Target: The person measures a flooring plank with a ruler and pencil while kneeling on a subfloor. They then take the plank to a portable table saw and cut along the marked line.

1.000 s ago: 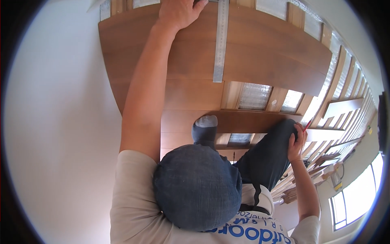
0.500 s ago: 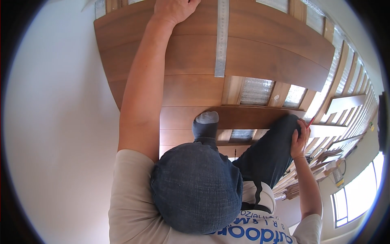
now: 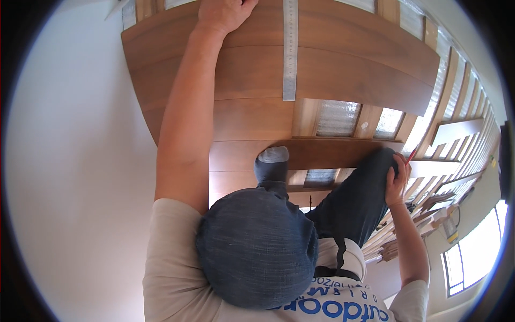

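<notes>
My left hand [image 3: 228,11] is at the top edge of the brown boards [image 3: 359,70], its thumb visible and its other fingers mostly out of frame. A long metal ruler [image 3: 289,59] lies across the boards just right of it. My right hand [image 3: 398,180] rests against my bent right knee, its fingers holding a red pencil [image 3: 411,155] that points up to the right. My sock-covered foot [image 3: 272,161] is on a board, behind a round denim-covered shape, apparently my left knee [image 3: 257,247].
A white wall [image 3: 75,150] runs along the left. Wooden joists [image 3: 369,121] with silvery sheeting [image 3: 337,118] between them show in gaps and stretch to the right, with loose planks [image 3: 456,130] on them. Stacked timber [image 3: 434,206] lies farther right, near a bright window [image 3: 472,252].
My left hand and forearm have shifted slightly left and up in the picture, as have the ruler and boards. My right hand with the pencil appears a little higher and farther right.
</notes>
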Available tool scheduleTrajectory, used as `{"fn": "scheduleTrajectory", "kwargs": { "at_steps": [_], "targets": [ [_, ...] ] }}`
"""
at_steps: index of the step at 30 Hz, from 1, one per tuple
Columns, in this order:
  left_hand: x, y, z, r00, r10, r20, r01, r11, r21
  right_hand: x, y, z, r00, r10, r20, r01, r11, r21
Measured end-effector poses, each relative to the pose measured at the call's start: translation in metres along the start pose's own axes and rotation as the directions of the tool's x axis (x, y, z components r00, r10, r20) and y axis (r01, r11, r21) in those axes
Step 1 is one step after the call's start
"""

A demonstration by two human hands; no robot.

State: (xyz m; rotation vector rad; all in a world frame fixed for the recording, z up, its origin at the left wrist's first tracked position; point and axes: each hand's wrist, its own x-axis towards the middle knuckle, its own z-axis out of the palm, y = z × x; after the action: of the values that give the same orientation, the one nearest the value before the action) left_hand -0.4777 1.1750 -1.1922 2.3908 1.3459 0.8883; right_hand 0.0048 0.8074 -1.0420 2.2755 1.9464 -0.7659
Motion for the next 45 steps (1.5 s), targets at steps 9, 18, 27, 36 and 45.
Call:
{"fn": "scheduleTrajectory", "kwargs": {
  "at_steps": [9, 18, 27, 36, 45],
  "targets": [
    [0.000, 0.000, 0.005, 1.000, -0.004, 0.017, 0.003, 0.999, 0.044, 0.000, 0.003, 0.000, 1.000, 0.001, 0.010, -0.001, 1.000, -0.013],
    [-0.005, -0.006, -0.001, 0.996, -0.057, 0.069, 0.058, 0.998, -0.013, 0.004, 0.008, -0.002, 0.999, -0.025, 0.020, 0.025, 1.000, -0.010],
    [-0.009, -0.011, 0.000, 0.993, -0.083, -0.087, 0.080, 0.996, -0.043, -0.018, 0.036, 0.013, 0.997, -0.065, 0.035, 0.065, 0.998, 0.007],
    [-0.005, -0.006, 0.000, 0.990, -0.124, -0.071, 0.119, 0.991, -0.059, -0.010, 0.026, 0.008, 1.000, -0.021, 0.016, 0.022, 1.000, -0.014],
    [0.005, -0.008, 0.005, 0.996, -0.088, -0.023, 0.088, 0.996, -0.005, 0.026, -0.034, -0.012, 0.993, -0.112, -0.019, 0.114, 0.984, 0.138]
  ]
}}
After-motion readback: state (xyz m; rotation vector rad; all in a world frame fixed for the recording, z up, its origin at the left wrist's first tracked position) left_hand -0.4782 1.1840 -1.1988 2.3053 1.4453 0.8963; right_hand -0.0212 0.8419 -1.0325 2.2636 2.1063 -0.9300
